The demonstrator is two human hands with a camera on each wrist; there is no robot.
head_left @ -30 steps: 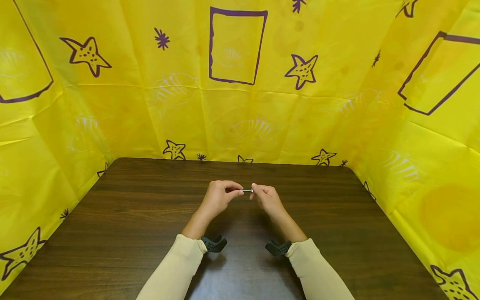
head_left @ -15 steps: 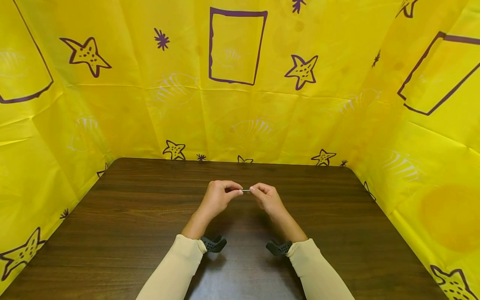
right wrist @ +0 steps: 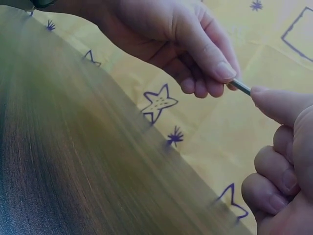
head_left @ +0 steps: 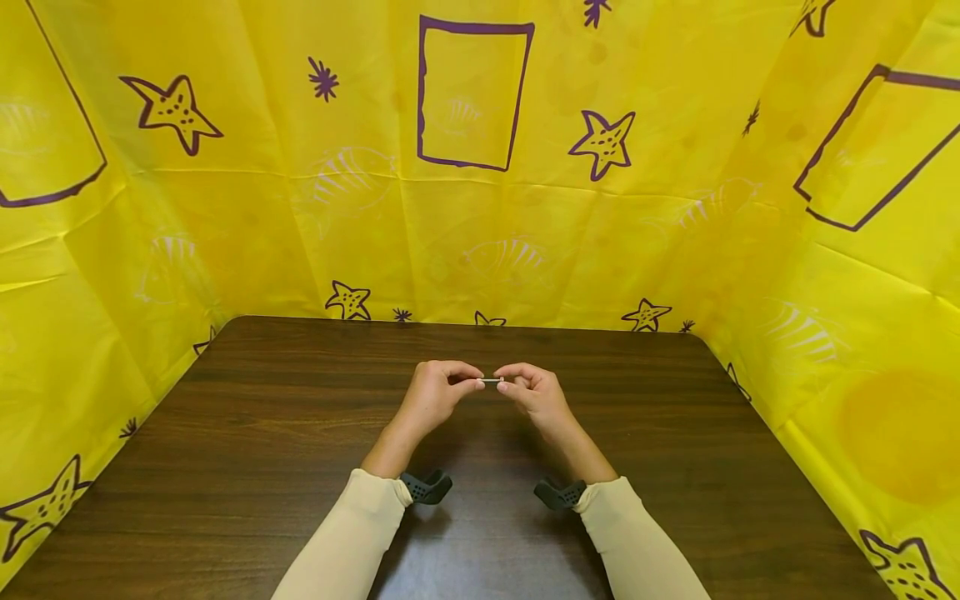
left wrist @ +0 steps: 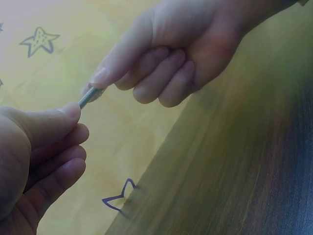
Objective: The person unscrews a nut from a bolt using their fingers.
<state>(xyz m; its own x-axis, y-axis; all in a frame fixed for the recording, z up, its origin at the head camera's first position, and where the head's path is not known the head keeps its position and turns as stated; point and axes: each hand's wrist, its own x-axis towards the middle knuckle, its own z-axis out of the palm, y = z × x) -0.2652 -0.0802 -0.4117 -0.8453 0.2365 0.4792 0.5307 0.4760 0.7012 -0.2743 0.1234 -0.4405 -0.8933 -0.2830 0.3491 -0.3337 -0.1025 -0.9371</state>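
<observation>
A thin metal bolt (head_left: 491,381) is held level between both hands, above the far half of the table. My left hand (head_left: 435,396) pinches its left end between thumb and index finger. Thread shows along the short bare stretch of the bolt (left wrist: 87,98) in the left wrist view. At the other end, the thumb and index finger of my right hand (head_left: 542,400) take hold of the tip, where a small pale end piece shows. The right hand's other fingers (right wrist: 268,169) are curled into the palm. Fingertips hide both ends of the bolt.
Beneath the hands lies a dark wood-grain table (head_left: 300,433) with rounded far corners. Yellow cloth (head_left: 480,217) printed with starfish and fish rises along its back and sides. Dark camera mounts (head_left: 427,487) sit at both wrists, below cream sleeves (head_left: 337,533).
The right thumb and index finger have shifted over the bolt's end, the index finger now reaching farther left over it. The left hand keeps its pinch almost without moving.
</observation>
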